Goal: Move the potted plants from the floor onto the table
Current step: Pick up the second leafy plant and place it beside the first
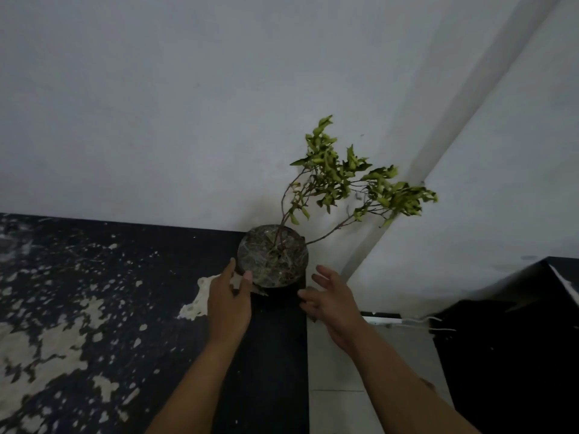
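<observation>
A potted plant point(273, 258) in a dark round pot stands at the far right corner of the black table point(156, 277), close to the wall. Thin stems with yellow-green leaves point(354, 180) lean up and to the right. My left hand point(230, 297) is at the pot's left side with fingers spread, its thumb and fingertips at the rim. My right hand point(332, 300) hovers open just right of the pot, past the table's edge, not touching it.
The table top is worn, with pale peeled patches point(47, 346). A grey wall point(219, 104) rises right behind the pot. Right of the table lies tiled floor point(344, 386), then a dark piece of furniture point(517, 339) with white cables point(416, 322) beside it.
</observation>
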The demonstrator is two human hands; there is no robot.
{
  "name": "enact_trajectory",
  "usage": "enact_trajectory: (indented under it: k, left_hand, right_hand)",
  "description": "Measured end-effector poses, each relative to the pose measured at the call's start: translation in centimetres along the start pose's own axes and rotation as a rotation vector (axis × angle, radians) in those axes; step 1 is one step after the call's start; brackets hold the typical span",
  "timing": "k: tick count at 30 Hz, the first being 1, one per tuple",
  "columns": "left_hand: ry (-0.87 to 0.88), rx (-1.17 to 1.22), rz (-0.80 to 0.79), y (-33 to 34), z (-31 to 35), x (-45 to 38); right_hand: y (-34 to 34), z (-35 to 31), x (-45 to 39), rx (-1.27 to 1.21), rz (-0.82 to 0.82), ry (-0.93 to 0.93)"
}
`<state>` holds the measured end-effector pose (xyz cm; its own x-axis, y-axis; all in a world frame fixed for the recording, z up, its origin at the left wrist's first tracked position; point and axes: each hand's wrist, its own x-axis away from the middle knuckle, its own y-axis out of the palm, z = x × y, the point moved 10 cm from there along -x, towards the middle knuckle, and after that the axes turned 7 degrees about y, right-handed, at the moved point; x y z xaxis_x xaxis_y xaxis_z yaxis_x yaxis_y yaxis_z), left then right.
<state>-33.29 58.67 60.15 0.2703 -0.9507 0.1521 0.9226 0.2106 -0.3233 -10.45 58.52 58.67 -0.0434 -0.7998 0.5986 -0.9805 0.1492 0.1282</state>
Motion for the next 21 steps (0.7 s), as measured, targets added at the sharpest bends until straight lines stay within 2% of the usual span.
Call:
enact_trajectory:
  k: [2, 6, 9, 17, 21]
  left_hand:
    - [0.066, -0.011, 0.024, 0.2, 1.4, 2.8]
    - [0.129, -0.047, -0.028, 3.0, 2.9, 8.0]
    - [0.147, -0.036, -0.164, 6.3, 3.5, 11.1]
    - [0.145, -0.193, -0.450, 19.7, 1.8, 20.3]
    - [0.103, -0.234, -0.514, 26.9, -1.4, 24.1]
  right_hand:
    - [-1.9, 0.9, 1.9, -0.015, 0.022, -0.007]
    - [-6.9, 3.1, 6.4, -0.052, 0.085, -0.007]
    - [-11.1, 4.9, 9.3, -0.080, 0.157, -0.016]
    - [-26.8, 14.0, 15.3, -0.129, 0.360, 0.069]
    - [-34.3, 19.2, 16.5, -0.152, 0.422, 0.150]
